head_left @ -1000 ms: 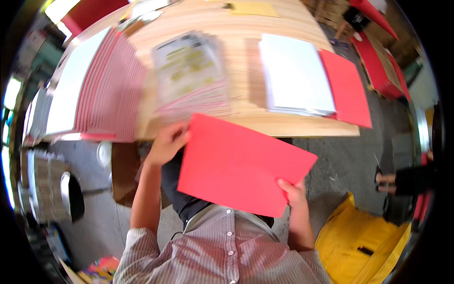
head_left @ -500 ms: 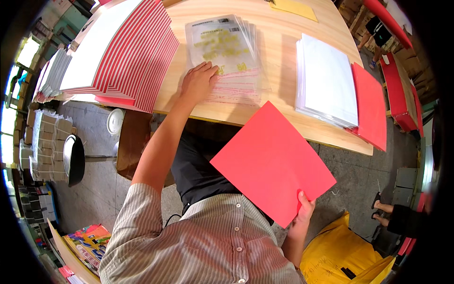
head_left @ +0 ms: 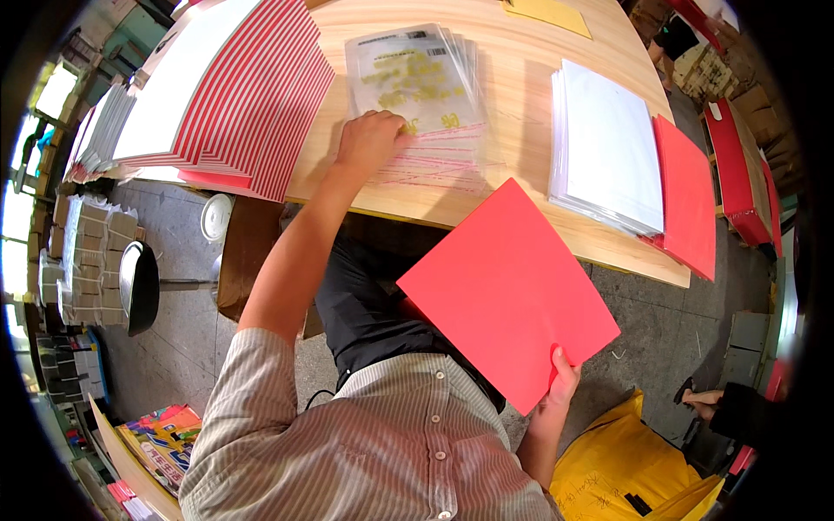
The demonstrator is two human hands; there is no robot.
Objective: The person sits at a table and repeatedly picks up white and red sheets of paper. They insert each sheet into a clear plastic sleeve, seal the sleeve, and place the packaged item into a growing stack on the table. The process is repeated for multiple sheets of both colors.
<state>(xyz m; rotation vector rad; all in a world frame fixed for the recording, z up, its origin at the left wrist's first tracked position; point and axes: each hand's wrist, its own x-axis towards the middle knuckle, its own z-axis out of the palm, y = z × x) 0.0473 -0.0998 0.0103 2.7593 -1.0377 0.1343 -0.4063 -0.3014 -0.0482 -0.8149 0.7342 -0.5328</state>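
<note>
My right hand (head_left: 560, 382) holds a flat red sheet of card or thin booklet (head_left: 508, 291) by its lower corner, thumb on top. The sheet is tilted in front of my lap, one corner close to the table's front edge. At the table, my left hand (head_left: 373, 141) rests on a fanned stack of clear plastic bags (head_left: 421, 100) with yellow print and pink strips near their open ends. Its fingers are curled together at the stack's left side, apparently gripping a bag; the fingertips are partly hidden.
A tall pile of red-and-white edged booklets (head_left: 252, 95) stands on the table's left. At its right lie filled clear bags with white sheets (head_left: 608, 143) and red sheets (head_left: 686, 195). A yellow sack (head_left: 617, 460) lies on the floor at lower right. Another person's leg (head_left: 704, 399) shows at far right.
My left hand's fingers have curled in on the bags from a flatter pose. The red sheet has shifted slightly up and right with my right hand.
</note>
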